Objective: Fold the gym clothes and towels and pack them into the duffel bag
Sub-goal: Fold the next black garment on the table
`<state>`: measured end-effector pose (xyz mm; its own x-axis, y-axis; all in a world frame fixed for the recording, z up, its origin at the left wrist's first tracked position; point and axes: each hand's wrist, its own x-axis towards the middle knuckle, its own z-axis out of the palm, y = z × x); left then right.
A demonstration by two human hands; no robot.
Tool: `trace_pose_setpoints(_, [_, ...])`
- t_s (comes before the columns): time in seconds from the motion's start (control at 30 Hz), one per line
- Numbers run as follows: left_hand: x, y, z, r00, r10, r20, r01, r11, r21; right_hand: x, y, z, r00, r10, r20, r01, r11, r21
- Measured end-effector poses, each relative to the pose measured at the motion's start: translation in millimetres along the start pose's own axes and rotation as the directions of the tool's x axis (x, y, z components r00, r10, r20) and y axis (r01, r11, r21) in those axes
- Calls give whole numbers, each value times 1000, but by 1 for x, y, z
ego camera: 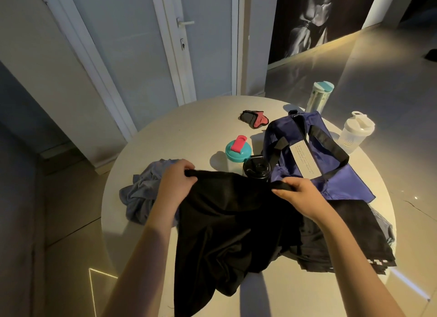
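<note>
A black garment [227, 224] hangs spread between my two hands above the round white table [189, 132]. My left hand [176, 182] pinches its upper left corner. My right hand [299, 193] grips the upper right corner. The cloth's lower part drapes over the table's near edge. A crumpled grey-blue garment [142, 193] lies to the left, behind my left hand. Another dark garment with a white checked hem [350, 241] lies at the right, under my right forearm. The blue duffel bag [316, 156] with black straps sits beyond my right hand, its top facing up.
A shaker with a teal and pink lid [237, 151] and a black-lidded bottle [256, 169] stand just behind the black garment. A clear white shaker [356, 132] and a tall teal-capped tumbler [319, 97] stand at the far right. Red and black gloves [254, 119] lie at the back.
</note>
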<state>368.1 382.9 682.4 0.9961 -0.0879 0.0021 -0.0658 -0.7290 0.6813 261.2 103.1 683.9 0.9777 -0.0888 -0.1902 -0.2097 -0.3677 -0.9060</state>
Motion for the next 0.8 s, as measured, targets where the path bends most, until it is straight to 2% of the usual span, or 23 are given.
trace_pose_setpoints(0.07, [-12, 7, 18, 979, 75, 192, -87, 995, 54, 1, -4, 12, 996, -51, 76, 56, 996, -68])
trace_pose_setpoints(0.13, [-27, 23, 38, 885, 183, 428, -173, 983, -63, 1, -7, 27, 987, -101, 125, 119, 982, -146])
trace_pose_setpoints(0.2, [-39, 39, 58, 790, 258, 556, -218, 966, -139, 4, -8, 39, 977, -154, 150, 182, 964, -195])
trace_pose_setpoints(0.27, [-43, 46, 70, 775, 269, 571, -239, 962, -129, 7, -4, 44, 979, -151, 139, 181, 954, -238])
trace_pose_setpoints(0.33, [-42, 46, 71, 828, 240, 507, -227, 970, -88, 10, 5, 43, 990, -117, 84, 140, 915, -379])
trace_pose_setpoints(0.4, [-35, 38, 64, 883, 214, 418, -212, 976, -51, 11, 23, 39, 996, -83, -14, 60, 814, -578])
trace_pose_setpoints(0.47, [-27, 26, 50, 920, 175, 351, -178, 984, -25, 9, 39, 34, 989, -48, -140, -61, 730, -681])
trace_pose_setpoints(0.53, [-21, 8, 41, 950, 123, 285, -139, 990, 36, 6, 51, 31, 973, -46, -225, -129, 701, -701])
trace_pose_setpoints(0.63, [-21, -16, 42, 979, 30, 202, -63, 985, 158, 6, 50, 30, 970, -51, -239, -120, 752, -648])
trace_pose_setpoints(0.7, [-29, -14, 50, 967, 29, 254, -80, 978, 191, 7, 41, 34, 979, -51, -196, -71, 817, -572])
trace_pose_setpoints(0.8, [-44, 17, 69, 863, 114, 492, -121, 992, -17, 5, 23, 42, 990, -108, -93, 48, 867, -497])
